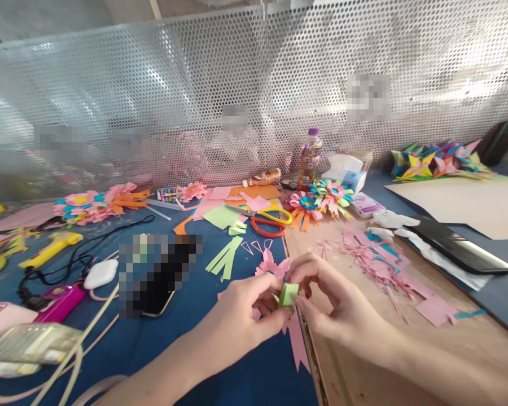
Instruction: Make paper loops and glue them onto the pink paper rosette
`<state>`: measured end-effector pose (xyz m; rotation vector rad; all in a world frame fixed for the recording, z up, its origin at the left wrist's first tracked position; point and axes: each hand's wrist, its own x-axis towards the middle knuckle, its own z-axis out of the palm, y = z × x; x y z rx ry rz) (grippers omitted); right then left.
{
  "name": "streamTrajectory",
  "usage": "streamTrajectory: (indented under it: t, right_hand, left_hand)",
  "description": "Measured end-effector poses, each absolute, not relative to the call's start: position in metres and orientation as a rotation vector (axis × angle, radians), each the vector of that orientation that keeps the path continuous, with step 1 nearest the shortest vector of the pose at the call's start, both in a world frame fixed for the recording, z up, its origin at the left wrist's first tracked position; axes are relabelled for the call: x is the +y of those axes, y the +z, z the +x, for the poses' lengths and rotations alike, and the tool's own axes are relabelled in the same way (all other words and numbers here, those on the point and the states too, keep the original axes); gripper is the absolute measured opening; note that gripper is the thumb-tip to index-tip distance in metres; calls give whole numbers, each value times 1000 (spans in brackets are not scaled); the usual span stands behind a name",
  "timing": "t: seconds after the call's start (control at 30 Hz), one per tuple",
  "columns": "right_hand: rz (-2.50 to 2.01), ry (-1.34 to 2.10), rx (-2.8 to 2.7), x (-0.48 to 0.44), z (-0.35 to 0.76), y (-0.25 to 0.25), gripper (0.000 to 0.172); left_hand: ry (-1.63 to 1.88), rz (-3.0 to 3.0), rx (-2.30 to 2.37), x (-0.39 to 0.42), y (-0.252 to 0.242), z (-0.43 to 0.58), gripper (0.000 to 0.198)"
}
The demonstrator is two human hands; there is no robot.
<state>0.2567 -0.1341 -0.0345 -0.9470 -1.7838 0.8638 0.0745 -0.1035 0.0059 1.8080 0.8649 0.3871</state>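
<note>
Between my two hands is a small folded loop of light green paper strip [288, 295]. My left hand [248, 313] pinches it from the left with thumb and fingers. The thumb and bent fingers of my right hand [336, 301] close on its right edge. Just behind the fingers, partly hidden, lies a pink paper flower [271, 264]. A pink paper tail [298, 341] with a notched end hangs out below the hands. Several cut green strips [225, 256] and small pink paper loops [257, 246] rest on the blue surface beyond my left hand.
Scissors [271, 223] lie on coloured paper sheets [222, 214]. Finished paper flowers [332, 197], a drink bottle [310, 158] and tissues [353, 177] stand behind. Pink scraps [376, 254] cover the board at right. At left are a phone [163, 301], a yellow glue gun [51, 250] and cables.
</note>
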Motion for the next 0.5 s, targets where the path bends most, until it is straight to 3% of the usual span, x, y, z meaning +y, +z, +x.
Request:
streamTrajectory:
  t: [0.5]
  right_hand:
    - [-947, 872, -1776, -132, 256, -35, 8]
  left_hand:
    - [380, 1798, 867, -105, 6, 74, 9]
